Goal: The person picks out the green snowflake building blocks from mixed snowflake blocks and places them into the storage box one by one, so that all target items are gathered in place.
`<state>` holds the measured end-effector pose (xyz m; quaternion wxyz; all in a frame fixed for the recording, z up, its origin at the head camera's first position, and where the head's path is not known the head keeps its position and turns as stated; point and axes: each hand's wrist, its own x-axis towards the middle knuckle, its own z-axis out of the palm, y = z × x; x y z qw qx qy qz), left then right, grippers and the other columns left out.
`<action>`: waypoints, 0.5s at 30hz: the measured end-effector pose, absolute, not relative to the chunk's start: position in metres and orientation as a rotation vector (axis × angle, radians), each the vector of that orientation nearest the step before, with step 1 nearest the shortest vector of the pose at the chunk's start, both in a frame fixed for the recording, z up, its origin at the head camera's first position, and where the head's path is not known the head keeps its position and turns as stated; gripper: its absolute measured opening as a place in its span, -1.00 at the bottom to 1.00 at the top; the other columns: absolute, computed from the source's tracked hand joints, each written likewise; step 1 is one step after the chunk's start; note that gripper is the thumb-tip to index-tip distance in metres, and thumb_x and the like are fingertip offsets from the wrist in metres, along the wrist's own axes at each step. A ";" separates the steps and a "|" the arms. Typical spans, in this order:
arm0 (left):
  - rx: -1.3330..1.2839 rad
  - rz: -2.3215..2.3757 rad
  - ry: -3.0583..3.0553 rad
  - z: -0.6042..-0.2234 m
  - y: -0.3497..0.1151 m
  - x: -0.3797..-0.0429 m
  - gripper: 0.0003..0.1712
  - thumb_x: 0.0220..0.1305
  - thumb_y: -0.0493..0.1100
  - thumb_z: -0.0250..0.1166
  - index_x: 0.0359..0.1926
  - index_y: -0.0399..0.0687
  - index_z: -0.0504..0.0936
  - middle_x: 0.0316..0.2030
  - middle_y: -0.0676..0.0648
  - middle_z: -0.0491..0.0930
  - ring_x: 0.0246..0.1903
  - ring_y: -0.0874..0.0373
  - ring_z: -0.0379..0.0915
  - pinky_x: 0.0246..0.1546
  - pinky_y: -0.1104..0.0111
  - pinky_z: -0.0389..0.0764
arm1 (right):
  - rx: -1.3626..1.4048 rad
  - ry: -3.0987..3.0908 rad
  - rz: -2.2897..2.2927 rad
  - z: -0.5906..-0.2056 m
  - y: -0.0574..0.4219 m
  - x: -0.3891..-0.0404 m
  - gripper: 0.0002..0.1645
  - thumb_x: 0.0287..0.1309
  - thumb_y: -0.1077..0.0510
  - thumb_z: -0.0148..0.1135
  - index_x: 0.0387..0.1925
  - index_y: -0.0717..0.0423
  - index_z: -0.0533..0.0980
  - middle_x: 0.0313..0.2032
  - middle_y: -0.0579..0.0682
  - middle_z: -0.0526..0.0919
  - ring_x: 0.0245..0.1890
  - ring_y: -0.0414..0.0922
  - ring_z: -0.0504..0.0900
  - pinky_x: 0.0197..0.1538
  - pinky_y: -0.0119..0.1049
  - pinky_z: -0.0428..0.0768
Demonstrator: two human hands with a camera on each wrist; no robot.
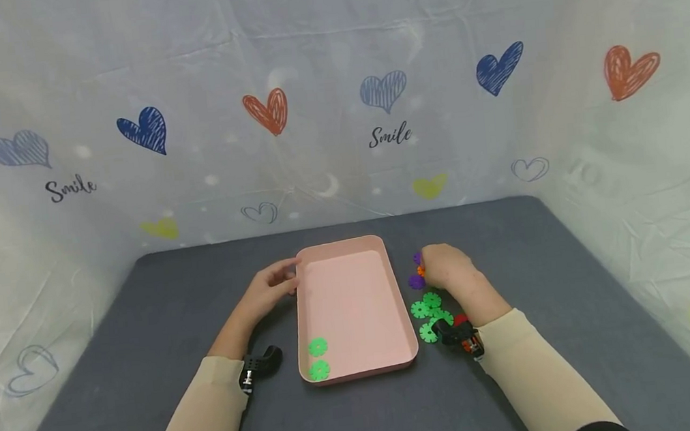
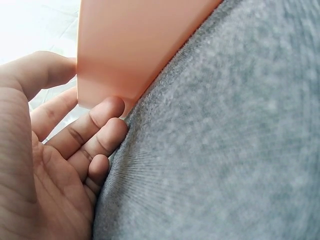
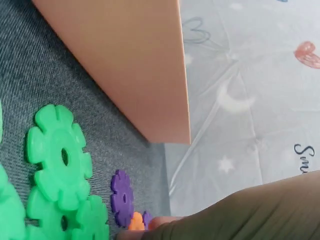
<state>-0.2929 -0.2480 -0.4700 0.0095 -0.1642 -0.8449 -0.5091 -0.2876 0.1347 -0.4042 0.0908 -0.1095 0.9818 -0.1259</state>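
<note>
My left hand (image 1: 271, 289) touches the left wall of a pink rectangular tray (image 1: 352, 297) near its far corner. In the left wrist view its fingers are loosely bent against the tray's outer side. Two green notched discs (image 1: 317, 347) lie inside the tray, at its near left corner. Right of the tray, my right hand (image 1: 448, 266) reaches down over an orange notched disc (image 3: 136, 221) and purple notched discs (image 3: 122, 198). Its fingertips are mostly hidden, so a hold does not show. Several green notched discs (image 3: 59, 156) lie nearer me, some overlapping.
Red pieces (image 1: 461, 319) lie beside the green discs, partly under the right wrist camera. Everything stands on a dark grey cloth-covered table (image 1: 203, 282). A pale curtain (image 1: 328, 162) printed with hearts hangs behind and along both sides.
</note>
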 end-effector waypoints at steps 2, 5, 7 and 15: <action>-0.514 -1.597 -2.642 -0.469 -0.247 -0.292 -0.45 0.43 -0.26 0.32 0.38 -0.23 0.48 -0.27 -0.15 0.64 -0.31 0.07 0.56 -0.21 0.28 0.56 | -0.350 2.928 -0.441 -0.400 0.137 -0.287 -0.88 0.06 0.39 0.28 -0.47 0.15 0.54 -0.45 0.02 0.56 -0.49 -0.04 0.43 -0.41 -0.17 0.46; -0.517 -1.604 -2.651 -0.468 -0.247 -0.291 -0.44 0.44 -0.24 0.32 0.40 -0.22 0.47 -0.27 -0.16 0.64 -0.31 0.08 0.56 -0.25 0.28 0.56 | -0.365 2.888 -0.655 -0.388 0.138 -0.284 -0.93 0.15 0.34 0.33 -0.30 0.17 0.65 -0.37 0.03 0.64 -0.48 -0.04 0.52 -0.37 -0.17 0.52; -0.529 -1.601 -2.650 -0.467 -0.248 -0.291 -0.44 0.44 -0.23 0.31 0.40 -0.23 0.46 -0.26 -0.16 0.64 -0.31 0.06 0.57 -0.27 0.28 0.56 | -0.372 2.808 -0.861 -0.377 0.138 -0.281 -0.83 0.26 0.29 0.32 -0.11 0.19 0.69 -0.30 0.05 0.69 -0.45 -0.05 0.62 -0.29 -0.15 0.59; -0.523 -1.605 -2.638 -0.469 -0.251 -0.291 -0.43 0.44 -0.21 0.33 0.40 -0.24 0.46 -0.26 -0.15 0.65 -0.32 0.10 0.56 -0.27 0.29 0.56 | -0.489 2.527 -1.410 -0.328 0.125 -0.261 -0.53 0.35 0.23 0.32 0.27 0.03 0.60 -0.08 0.05 0.75 -0.15 -0.09 0.75 -0.02 -0.14 0.66</action>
